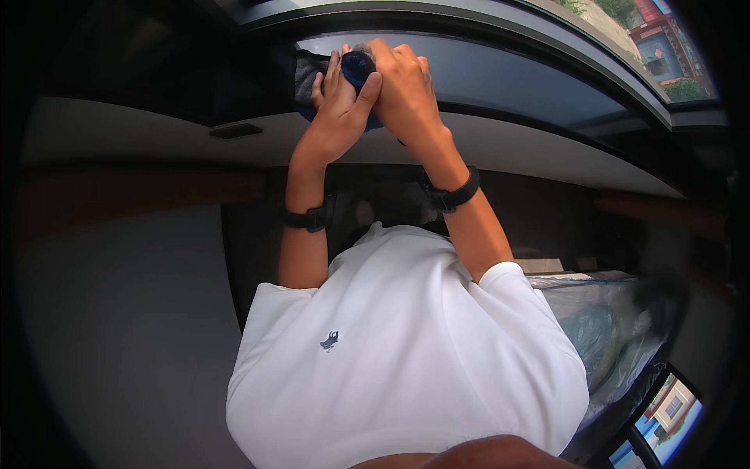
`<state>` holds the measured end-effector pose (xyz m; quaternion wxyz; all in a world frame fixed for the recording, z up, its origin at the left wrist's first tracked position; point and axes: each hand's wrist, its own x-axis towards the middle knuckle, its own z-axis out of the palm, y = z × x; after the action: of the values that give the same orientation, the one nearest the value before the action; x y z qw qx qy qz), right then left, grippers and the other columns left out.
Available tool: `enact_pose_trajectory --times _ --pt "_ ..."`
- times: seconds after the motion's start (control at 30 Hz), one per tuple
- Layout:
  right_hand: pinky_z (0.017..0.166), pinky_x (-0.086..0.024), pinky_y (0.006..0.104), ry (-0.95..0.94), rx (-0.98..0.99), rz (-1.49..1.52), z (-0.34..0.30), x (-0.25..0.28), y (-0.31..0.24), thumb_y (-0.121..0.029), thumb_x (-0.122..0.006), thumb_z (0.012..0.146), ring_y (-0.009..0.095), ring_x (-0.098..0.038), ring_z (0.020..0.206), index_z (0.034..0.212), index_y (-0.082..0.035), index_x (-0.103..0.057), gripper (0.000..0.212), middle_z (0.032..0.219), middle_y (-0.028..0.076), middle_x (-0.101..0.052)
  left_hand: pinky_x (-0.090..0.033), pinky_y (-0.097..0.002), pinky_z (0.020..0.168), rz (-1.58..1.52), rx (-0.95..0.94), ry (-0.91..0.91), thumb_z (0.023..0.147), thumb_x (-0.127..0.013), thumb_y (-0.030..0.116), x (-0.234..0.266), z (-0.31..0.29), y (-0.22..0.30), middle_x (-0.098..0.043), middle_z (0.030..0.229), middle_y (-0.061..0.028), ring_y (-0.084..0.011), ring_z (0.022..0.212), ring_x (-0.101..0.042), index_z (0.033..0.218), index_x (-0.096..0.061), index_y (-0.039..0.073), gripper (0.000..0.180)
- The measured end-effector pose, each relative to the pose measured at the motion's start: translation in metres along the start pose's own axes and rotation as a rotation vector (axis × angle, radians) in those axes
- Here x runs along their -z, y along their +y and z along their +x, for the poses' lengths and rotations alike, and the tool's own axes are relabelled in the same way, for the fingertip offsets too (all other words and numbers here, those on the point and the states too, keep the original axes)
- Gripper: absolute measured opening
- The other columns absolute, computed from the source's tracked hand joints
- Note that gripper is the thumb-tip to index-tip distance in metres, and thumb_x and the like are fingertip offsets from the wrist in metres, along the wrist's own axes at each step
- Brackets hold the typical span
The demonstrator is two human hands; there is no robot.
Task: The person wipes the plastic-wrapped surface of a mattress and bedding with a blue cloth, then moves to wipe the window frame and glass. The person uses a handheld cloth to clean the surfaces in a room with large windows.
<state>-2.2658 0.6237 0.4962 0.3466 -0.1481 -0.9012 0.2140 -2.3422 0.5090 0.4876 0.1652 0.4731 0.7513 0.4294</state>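
Both hands are close together above a glossy dark sill. My left hand [336,109] holds a dark blue, round, glossy-ended object [358,70] between its thumb and fingers; its exact kind I cannot make out. My right hand [406,86] is closed with curled fingers at the right side of that object, and what lies inside its grip is hidden. Behind and beside my left fingers shows a grey fabric-like piece [307,72] with a dark edge. A blue part [373,123] peeks out below the hands. A black strap is round each forearm.
A glossy dark sill [500,78] runs under a window frame [539,31]. Below it is a pale ledge [516,152] with a small dark slot [236,131] at left. Plastic-wrapped items [601,328] and a lit screen [668,418] lie at lower right.
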Motion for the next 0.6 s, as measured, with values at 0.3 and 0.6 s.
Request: enact_pose_trajectory --times 0.3,0.6 --pt "0.066 -0.051 0.0406 0.055 -0.305 0.193 -0.054 0.147 0.127 -0.013 -0.055 0.090 0.037 -0.068 0.076 0.111 0.004 -0.045 0.029 0.087 0.025 -0.064 0.001 -0.0580 0.116 0.055 -0.057 0.064 0.102 -0.016 0.061 -0.182 0.048 0.120 -0.027 0.152 -0.0319 -0.0426 0.149 -0.012 0.143 -0.032 -0.010 0.083" --pt "0.066 -0.051 0.0393 0.171 -0.576 -0.126 -0.096 0.277 0.217 -0.010 -0.058 0.083 0.032 -0.063 0.067 0.111 0.002 -0.047 0.032 0.079 0.022 -0.062 -0.006 -0.0583 0.115 -0.059 -0.335 -0.092 0.102 -0.023 0.053 -0.323 0.085 0.206 -0.031 0.150 -0.0342 -0.0453 0.147 -0.019 0.140 -0.035 -0.016 0.080"
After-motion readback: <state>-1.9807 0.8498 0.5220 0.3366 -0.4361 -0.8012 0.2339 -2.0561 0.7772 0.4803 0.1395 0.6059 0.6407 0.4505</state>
